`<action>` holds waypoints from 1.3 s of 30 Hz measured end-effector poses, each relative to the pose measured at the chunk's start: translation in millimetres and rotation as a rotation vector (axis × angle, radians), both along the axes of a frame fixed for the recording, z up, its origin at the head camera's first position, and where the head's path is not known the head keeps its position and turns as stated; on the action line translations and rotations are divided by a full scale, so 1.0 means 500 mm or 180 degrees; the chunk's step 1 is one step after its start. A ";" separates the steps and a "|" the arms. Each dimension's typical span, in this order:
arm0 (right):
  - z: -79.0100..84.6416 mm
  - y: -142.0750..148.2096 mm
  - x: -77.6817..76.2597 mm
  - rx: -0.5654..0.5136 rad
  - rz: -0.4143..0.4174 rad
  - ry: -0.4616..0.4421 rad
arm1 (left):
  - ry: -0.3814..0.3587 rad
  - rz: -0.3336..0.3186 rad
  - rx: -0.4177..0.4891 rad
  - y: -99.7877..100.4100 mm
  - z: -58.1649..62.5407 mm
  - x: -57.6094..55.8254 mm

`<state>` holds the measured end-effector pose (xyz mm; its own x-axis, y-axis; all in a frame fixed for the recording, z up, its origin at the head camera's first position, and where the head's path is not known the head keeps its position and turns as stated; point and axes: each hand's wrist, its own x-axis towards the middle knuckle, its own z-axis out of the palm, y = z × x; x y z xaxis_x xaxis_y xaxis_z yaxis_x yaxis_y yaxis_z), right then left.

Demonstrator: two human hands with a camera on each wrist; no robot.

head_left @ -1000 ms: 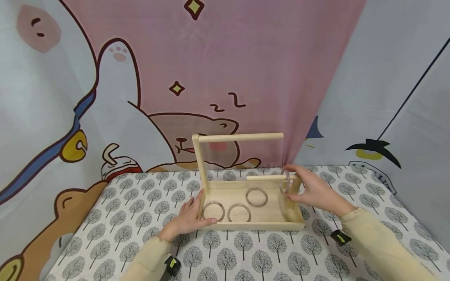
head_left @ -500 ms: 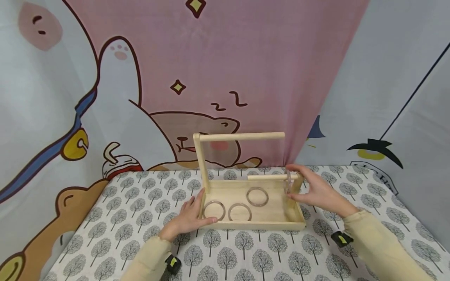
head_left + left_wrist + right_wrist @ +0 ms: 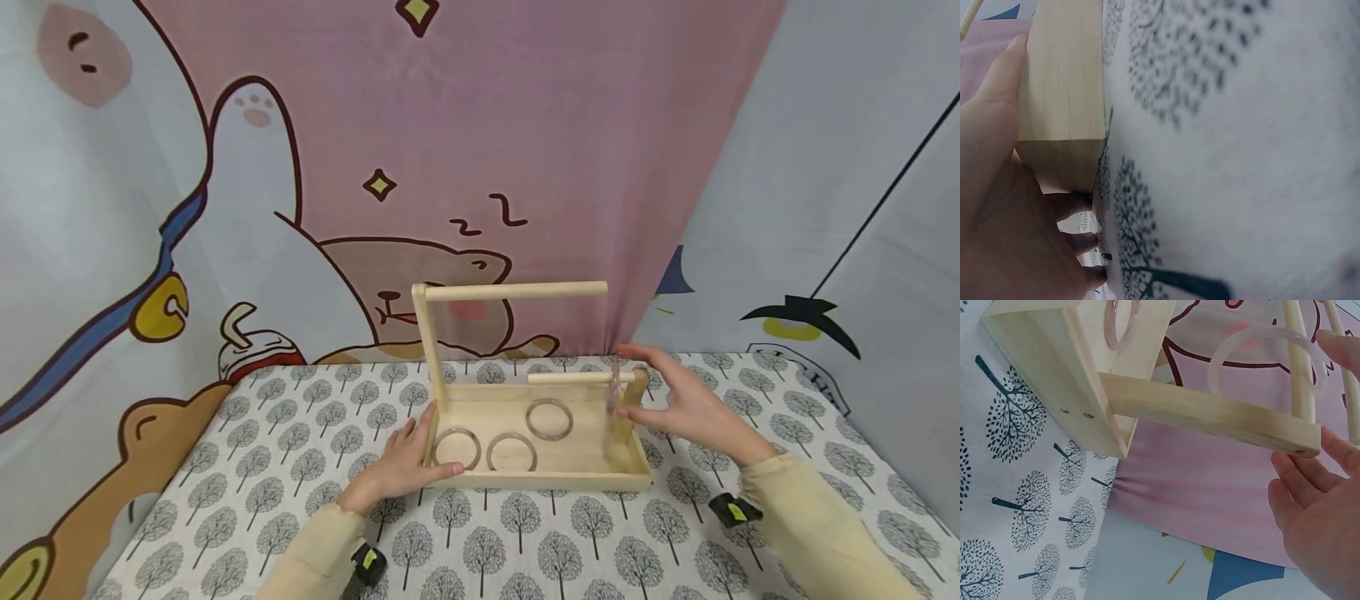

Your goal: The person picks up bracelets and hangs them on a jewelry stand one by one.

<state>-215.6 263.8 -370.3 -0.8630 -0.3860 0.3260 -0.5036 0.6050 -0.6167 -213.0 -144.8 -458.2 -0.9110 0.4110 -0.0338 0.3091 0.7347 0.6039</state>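
A pinkish see-through bangle (image 3: pixel 614 387) hangs on the lower dowel (image 3: pixel 562 378) of a wooden bracelet stand (image 3: pixel 540 482), close to its right post. Just right of that bangle is my right hand (image 3: pixel 686 407), its thumb and fingers spread apart. In the right wrist view the bangle (image 3: pixel 1213 374) loops round the dowel (image 3: pixel 1301 375), while the fingers reach past the post's end. My left hand (image 3: pixel 401 462) rests on the stand's front left corner, thumb along the front wall's top edge. Its other fingertips touch the cloth in the left wrist view.
Three more bangles lie in the tray: one at left (image 3: pixel 457 430), one in the middle (image 3: pixel 512 435) and one farther right (image 3: pixel 549 402). A bare upper dowel (image 3: pixel 517 291) extends right from the tall left post (image 3: pixel 428 350). Behind the tree-print tablecloth (image 3: pixel 300 467) hangs a cartoon curtain (image 3: pixel 562 167).
The bangle has slid right along the lower dowel toward the post. My right thumb and fingers have let go of it and parted slightly. The left hand has stayed on the corner.
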 end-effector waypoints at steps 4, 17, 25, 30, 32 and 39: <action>0.004 -0.003 0.002 -0.0005 0.0017 0.0078 | -0.0025 0.0016 -0.0015 -0.001 -0.002 -0.001; 0.031 -0.026 0.020 -0.0115 0.0134 0.0344 | -0.0039 0.0039 -0.0007 -0.001 -0.005 -0.004; 0.040 -0.041 0.031 -0.0139 0.0121 0.0484 | -0.0007 0.0025 -0.0004 -0.001 -0.005 -0.004; 0.043 -0.052 0.040 -0.0144 0.0223 0.0652 | -0.0016 0.0033 -0.0013 -0.001 -0.004 -0.004; 0.042 -0.057 0.042 -0.0163 0.0249 0.0686 | -0.0022 0.0037 -0.0016 -0.001 -0.004 -0.004; 0.035 -0.073 0.053 -0.0237 0.0278 0.0629 | -0.0057 0.0045 -0.0029 -0.002 -0.005 -0.004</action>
